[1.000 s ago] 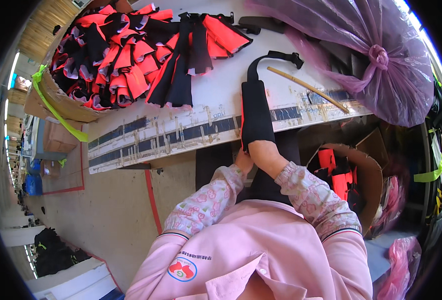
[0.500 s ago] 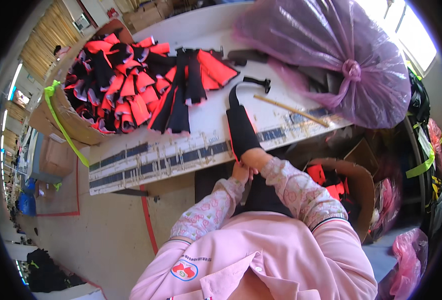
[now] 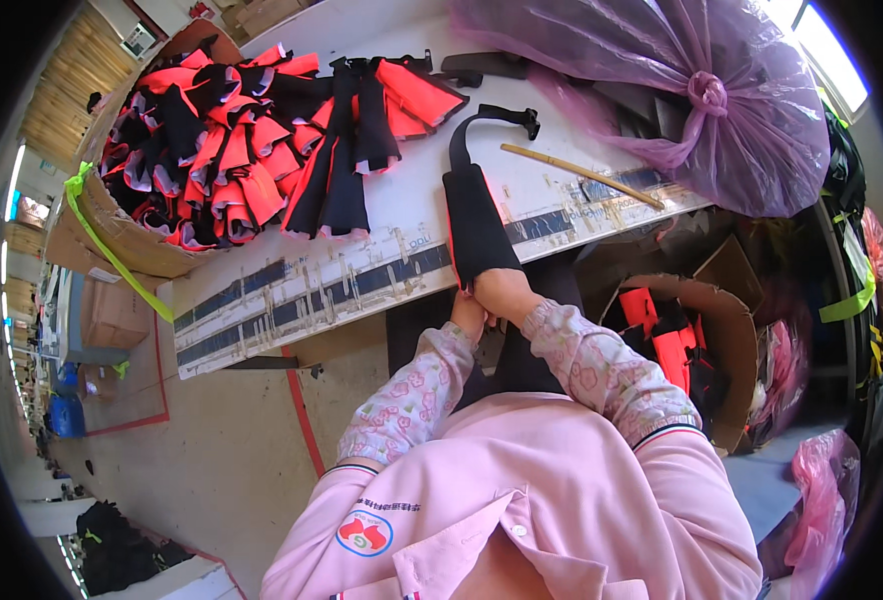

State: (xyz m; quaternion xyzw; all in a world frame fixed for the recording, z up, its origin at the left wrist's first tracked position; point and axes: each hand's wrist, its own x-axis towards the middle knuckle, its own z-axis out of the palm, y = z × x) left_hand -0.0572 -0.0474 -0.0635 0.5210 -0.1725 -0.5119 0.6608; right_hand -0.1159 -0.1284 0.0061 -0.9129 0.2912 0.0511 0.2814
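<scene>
A black fabric piece [image 3: 482, 225] with a coral-red edge lies over the table's front edge, its narrow black strap [image 3: 462, 140] running up to a black plastic buckle [image 3: 531, 123]. My right hand [image 3: 508, 293] is closed on its near end, with the fingers partly hidden. Close against it, my left hand [image 3: 469, 314] grips the lower left corner of the same piece. To the left, a heap of similar coral and black pieces [image 3: 247, 195] spills from a cardboard box onto the table, and several hang separately beside it.
A wooden stick [image 3: 582, 175] lies on the white table [image 3: 417, 215], whose front edge carries worn tape. A large knotted purple plastic bag [image 3: 752, 150] fills the right side. Under the table at right stands a cardboard box [image 3: 737, 370] with more coral and black pieces. A yellow-green strap [image 3: 112, 245] hangs at left.
The view has shifted a little, so the table and heap sit slightly higher and further left. Both hands stay together at the near end of the fabric piece.
</scene>
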